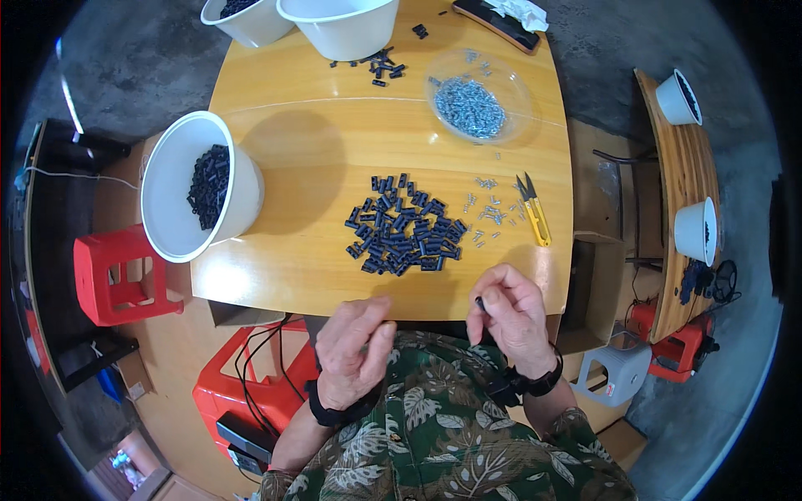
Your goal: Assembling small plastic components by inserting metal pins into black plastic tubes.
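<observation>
My right hand [516, 324] is at the table's near edge, thumb and fingertips pinching a small black plastic piece [480, 304]. Most of that piece is hidden by the fingers. Level with it, my left hand [355, 346] hovers by the same edge, its thumb apart from the bent fingers and nothing visible in it. Beyond both hands lies a heap of short black plastic parts [405, 230]. To its right, small silver metal pins or screws [491, 213] are scattered beside thread snips [536, 213] with yellow handles.
A white tub [246, 188] of black parts stands on the table's left. At the back are another white tub [342, 29], a clear dish [516, 100] with silver metal pieces, and a dark flat device [497, 27]. Red stools [251, 376] stand below left.
</observation>
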Tool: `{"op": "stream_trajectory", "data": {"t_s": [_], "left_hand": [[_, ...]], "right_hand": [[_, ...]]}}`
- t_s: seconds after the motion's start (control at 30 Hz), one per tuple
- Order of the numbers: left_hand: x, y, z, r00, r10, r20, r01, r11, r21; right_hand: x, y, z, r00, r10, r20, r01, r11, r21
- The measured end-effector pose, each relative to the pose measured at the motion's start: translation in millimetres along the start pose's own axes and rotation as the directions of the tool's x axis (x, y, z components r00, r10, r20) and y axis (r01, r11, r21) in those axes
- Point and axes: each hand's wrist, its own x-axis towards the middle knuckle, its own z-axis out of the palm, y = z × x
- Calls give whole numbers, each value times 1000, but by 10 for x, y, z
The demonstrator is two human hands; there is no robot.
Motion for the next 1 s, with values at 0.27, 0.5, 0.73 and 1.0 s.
{"op": "stream_trajectory", "data": {"t_s": [0.27,0.5,0.73,1.0], "left_hand": [[133,106,30,996,-24,89,46,967,-249],[123,91,79,995,-89,46,99,930,-354],[96,46,78,994,-110,20,110,935,-338],[139,87,45,996,-88,-20,76,933,-351]], "right_hand": [[138,84,328,986,94,137,-125,963,239],[159,126,496,998,19,58,-24,994,102],[111,126,583,990,-140,25,142,979,-143],[70,131,590,984,-173,35,177,963,-205]]}}
